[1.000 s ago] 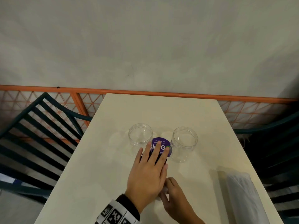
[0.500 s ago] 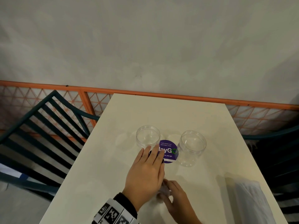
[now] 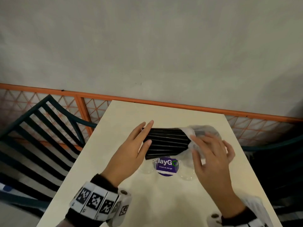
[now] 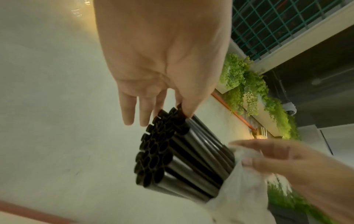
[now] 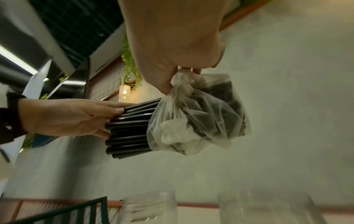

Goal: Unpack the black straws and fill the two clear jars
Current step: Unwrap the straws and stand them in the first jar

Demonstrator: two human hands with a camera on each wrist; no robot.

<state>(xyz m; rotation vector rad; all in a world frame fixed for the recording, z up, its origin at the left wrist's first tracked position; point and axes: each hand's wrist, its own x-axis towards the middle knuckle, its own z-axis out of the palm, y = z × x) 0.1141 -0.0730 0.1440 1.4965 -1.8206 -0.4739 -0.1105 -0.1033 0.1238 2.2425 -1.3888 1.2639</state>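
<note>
While the right hand (image 3: 211, 154) pinches the bag (image 5: 199, 115), the left hand's (image 3: 131, 151) straight fingers (image 3: 146, 128) touch the black straws (image 3: 165, 143), which likely need pulling out next.

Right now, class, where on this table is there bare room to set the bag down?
Free: table beyond the straws toward the orange rail, and the near strip between both wrists. Crowded: around the purple sticker, under left hand and right hand.

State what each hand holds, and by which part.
Right hand pinches the plastic bag by its knotted end. Left hand touches the black straws' exposed ends, fingers straight.
</note>
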